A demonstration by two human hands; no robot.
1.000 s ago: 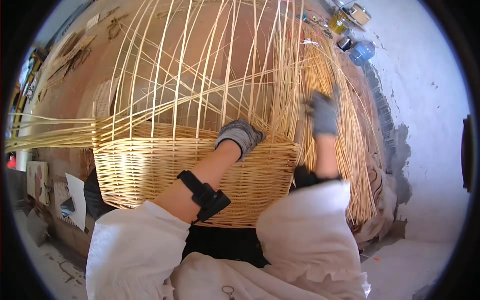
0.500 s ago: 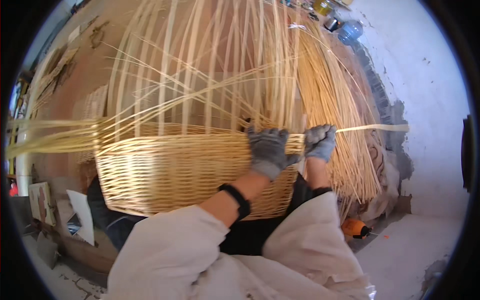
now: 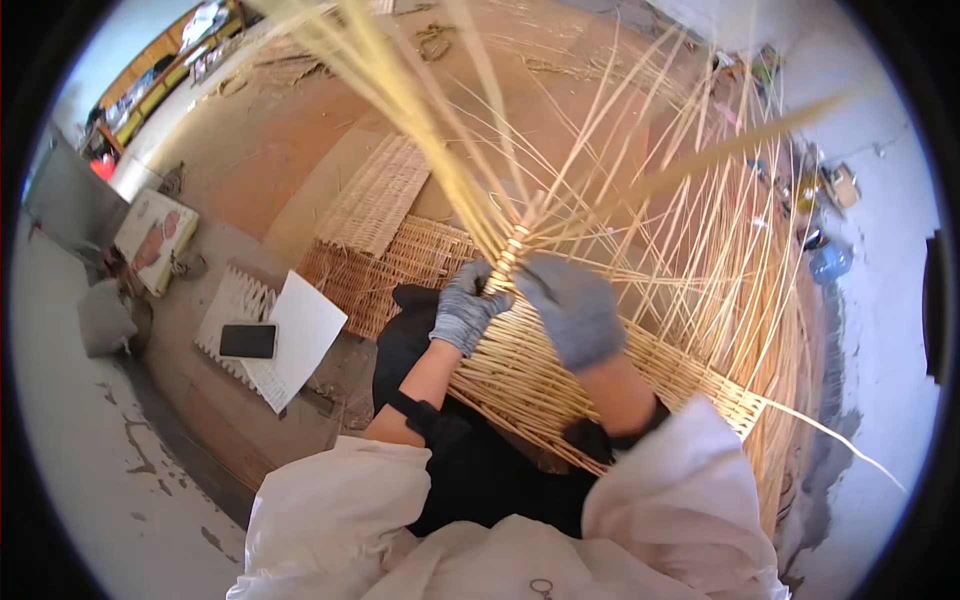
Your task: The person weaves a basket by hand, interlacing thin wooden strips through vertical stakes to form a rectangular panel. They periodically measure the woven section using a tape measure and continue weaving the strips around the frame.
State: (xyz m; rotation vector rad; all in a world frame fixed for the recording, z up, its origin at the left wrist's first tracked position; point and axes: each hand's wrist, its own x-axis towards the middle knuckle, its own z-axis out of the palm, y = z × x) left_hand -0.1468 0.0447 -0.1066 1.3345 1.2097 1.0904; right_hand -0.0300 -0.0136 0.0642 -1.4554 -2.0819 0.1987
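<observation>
A half-woven wicker basket lies tilted across my lap, its long pale upright canes fanning out up and to the right. My left hand, in a grey glove, grips the basket's woven rim at its left end. My right hand, also gloved, presses on the woven wall just beside it. Between the two hands a bundle of canes comes together and rises toward the upper left.
Flat woven wicker panels lie on the floor behind the basket. To the left are a white sheet of paper, a black phone and a small box. Bottles and small items stand by the white wall at the right.
The basket has swung from upright to tilted across my lap. Both hands have moved to its left rim, where the canes are now bunched. The view has turned toward the floor at the left.
</observation>
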